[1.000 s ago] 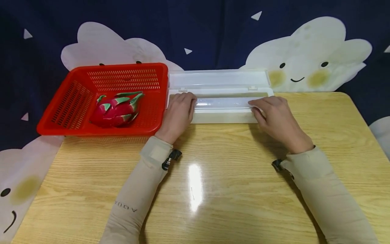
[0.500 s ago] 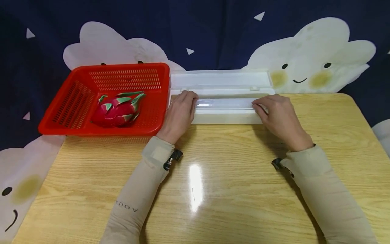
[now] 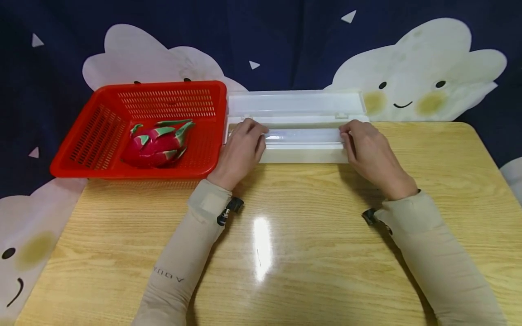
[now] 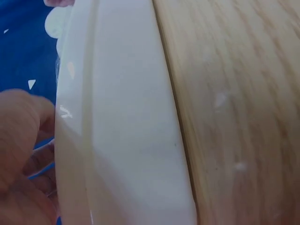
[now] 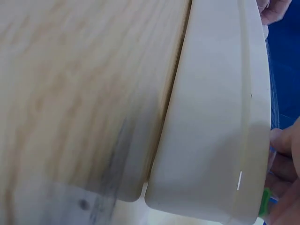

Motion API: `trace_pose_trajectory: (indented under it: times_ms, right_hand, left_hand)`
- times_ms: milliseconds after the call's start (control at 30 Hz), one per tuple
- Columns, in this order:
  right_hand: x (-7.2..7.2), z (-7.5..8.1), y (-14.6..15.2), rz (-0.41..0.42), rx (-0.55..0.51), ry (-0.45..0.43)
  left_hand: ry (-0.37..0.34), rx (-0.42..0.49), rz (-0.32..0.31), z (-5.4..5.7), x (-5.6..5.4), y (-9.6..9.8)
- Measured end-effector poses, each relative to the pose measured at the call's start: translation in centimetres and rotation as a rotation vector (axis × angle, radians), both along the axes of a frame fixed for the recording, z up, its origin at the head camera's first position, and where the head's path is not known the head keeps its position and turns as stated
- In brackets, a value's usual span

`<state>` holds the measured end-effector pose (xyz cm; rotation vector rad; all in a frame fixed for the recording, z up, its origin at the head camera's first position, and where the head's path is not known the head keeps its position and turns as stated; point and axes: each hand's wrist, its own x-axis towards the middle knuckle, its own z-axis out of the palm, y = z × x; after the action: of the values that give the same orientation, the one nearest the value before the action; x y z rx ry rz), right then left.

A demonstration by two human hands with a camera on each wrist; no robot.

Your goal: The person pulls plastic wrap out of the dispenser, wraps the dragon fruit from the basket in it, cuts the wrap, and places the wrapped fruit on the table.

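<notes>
A long white cling film dispenser (image 3: pixel 303 156) lies along the table's far side, its lid (image 3: pixel 295 103) raised at the back. The roll of cling film (image 3: pixel 303 136) shows in its trough, shiny and clear. At the left end my left hand (image 3: pixel 241 154) has its fingertips on the film, fingers bent over the trough. My right hand (image 3: pixel 370 156) pinches the film at the right end between thumb and fingers. In the right wrist view a thin strip of clear film (image 5: pixel 274 93) shows beyond the white wall. The fingertips' exact contact is partly hidden in both wrist views.
A red plastic basket (image 3: pixel 134 175) stands against the dispenser's left end. Inside it lies a pink dragon fruit (image 3: pixel 152 149) with green scales. Behind the wooden table (image 3: pixel 310 253) hangs a dark blue cloth (image 3: pixel 285 40) with cloud prints.
My right hand's fingertips have shifted slightly right and back along the film. The left index finger has straightened a little over the roll. Dispenser and basket keep their places.
</notes>
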<state>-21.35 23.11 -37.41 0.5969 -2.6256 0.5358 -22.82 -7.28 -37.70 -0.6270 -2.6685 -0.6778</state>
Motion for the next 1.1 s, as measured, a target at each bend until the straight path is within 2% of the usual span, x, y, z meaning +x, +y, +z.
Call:
trace_pose_trajectory:
  times_ms: [100, 333, 500, 667, 933, 1100]
  right_hand:
    - [0.1, 0.1, 0.0, -0.016, 0.006, 0.004]
    - [0.1, 0.4, 0.1, 0.006, 0.004, 0.104]
    - [0.3, 0.9, 0.2, 0.008, -0.012, 0.130]
    - [0.5, 1.0, 0.3, 0.007, -0.015, 0.131]
    - [0.9, 0.7, 0.2, 0.008, -0.003, 0.132]
    - [1.2, 0.7, 0.2, 0.003, 0.001, 0.116]
  left_hand:
    - [-0.014, -0.022, -0.006, 0.3, 0.0, 0.0]
    - [0.063, -0.002, -0.004, 0.6, -0.1, 0.1]
    - [0.073, 0.001, -0.008, 0.9, 0.0, 0.3]
    - [0.072, 0.010, -0.035, 0.9, 0.5, 0.2]
    - [0.004, -0.031, -0.002, 0.7, 1.5, 0.0]
    - [0.034, -0.089, 0.019, 1.0, 1.9, -0.1]
